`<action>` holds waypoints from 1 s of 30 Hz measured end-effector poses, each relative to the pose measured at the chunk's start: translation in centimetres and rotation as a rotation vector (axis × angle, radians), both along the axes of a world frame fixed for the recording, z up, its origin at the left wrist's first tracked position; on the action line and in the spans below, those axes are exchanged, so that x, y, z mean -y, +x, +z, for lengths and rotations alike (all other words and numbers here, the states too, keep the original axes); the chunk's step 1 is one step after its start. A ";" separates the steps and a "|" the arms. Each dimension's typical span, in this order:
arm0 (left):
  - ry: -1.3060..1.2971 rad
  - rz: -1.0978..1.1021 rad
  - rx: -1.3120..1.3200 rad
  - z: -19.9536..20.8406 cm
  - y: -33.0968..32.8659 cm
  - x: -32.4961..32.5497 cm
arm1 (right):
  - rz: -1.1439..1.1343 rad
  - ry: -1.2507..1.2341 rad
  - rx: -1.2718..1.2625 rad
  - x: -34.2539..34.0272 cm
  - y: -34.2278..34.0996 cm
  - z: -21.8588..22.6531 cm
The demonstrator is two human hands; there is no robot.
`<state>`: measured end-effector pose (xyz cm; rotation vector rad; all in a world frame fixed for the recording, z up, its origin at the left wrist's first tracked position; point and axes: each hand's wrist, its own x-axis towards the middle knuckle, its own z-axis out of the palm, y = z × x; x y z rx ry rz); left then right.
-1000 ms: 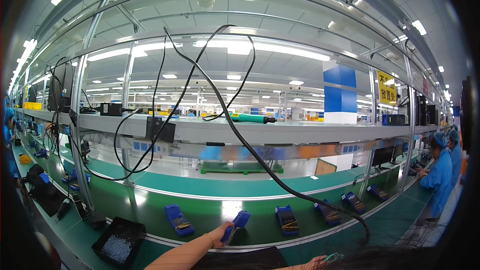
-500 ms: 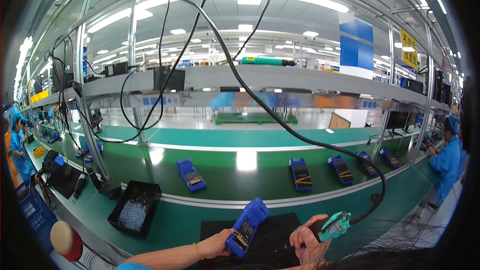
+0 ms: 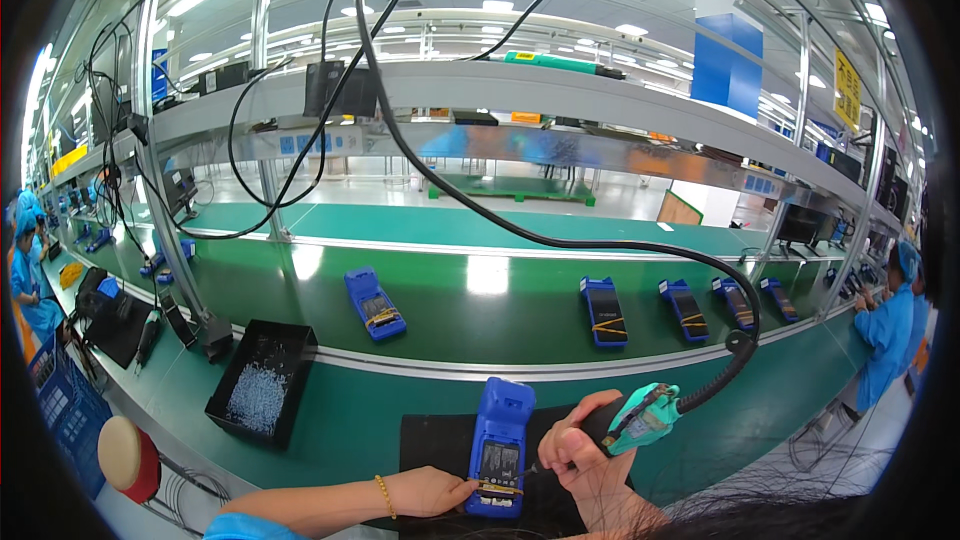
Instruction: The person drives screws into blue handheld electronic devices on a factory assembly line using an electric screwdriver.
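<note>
Head camera view: a blue handheld device point(image 3: 497, 450) lay face up on a black mat point(image 3: 430, 440) at the near edge of a green workbench point(image 3: 350, 410), a yellow band point(image 3: 500, 488) across its lower part. The person's left hand point(image 3: 430, 492), a gold-coloured bracelet point(image 3: 385, 495) at the wrist, came in from the left with its fingertips against the device's lower left edge; whether they pinched it or only steadied it could not be told. The right hand point(image 3: 580, 445) was closed firmly around a black and teal powered driver point(image 3: 645, 418), its thin shaft slanting toward the device's lower right side, though contact at the tip was too small to make out. A thick black cable point(image 3: 540, 237) curved from the driver's rear up past a grey shelf point(image 3: 450, 90).

Left of the mat, a black tray point(image 3: 300, 380) held a heap of small pale-blue pieces point(image 3: 258, 398). Beyond a metal rail, similar blue units lay on a green conveyor surface point(image 3: 480, 325): one point(image 3: 375, 302) to the left of centre and four in a row point(image 3: 604, 312) to the right, yellow bands visible on several. A green tool point(image 3: 560, 64) rested on the shelf above. At far right, a co-worker point(image 3: 885, 320) in blue stood at the bench; at lower left were a round-topped stool point(image 3: 125, 460) and a blue crate point(image 3: 65, 420).
</note>
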<state>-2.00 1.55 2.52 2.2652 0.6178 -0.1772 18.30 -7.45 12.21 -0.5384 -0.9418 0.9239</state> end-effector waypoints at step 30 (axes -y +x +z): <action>0.630 0.454 0.363 3.8 -6.8 -7.6 | 0.065 -0.113 0.187 -3.5 -4.0 -3.1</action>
